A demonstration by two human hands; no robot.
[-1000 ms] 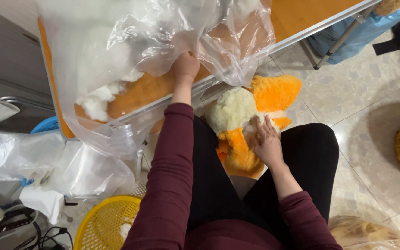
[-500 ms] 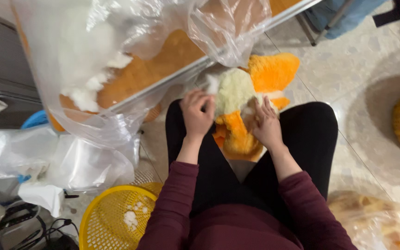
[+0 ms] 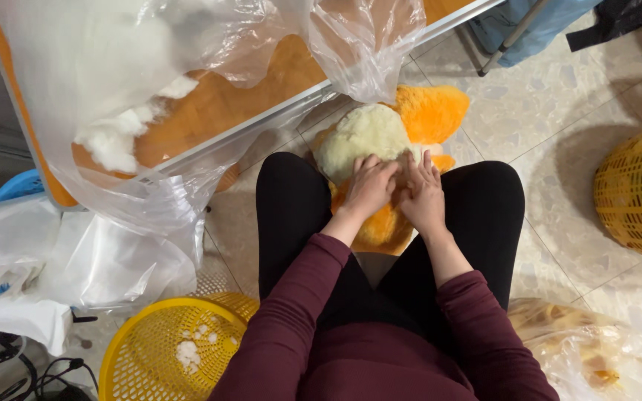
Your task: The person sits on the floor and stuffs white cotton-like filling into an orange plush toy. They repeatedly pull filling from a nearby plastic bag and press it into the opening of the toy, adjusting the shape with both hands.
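Both hands have come together since a second ago, when the left reached up into the clear plastic bag (image 3: 187,111) of white stuffing on the tabletop (image 3: 261,111); now the orange and cream plush toy (image 3: 380,148) lies between the knees, partly filled by the look of it; left hand (image 3: 369,186) and right hand (image 3: 421,194) press on it, fingers curled; whether either grip pinches fabric I cannot tell

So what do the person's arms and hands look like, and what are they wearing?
Both arms are covered by long, dark maroon sleeves, left and right, plain with no pattern, ending at the wrists. The left hand and right hand are bare: no gloves, and no rings, watch or bracelets can be seen. The fingernails look short and unpainted.
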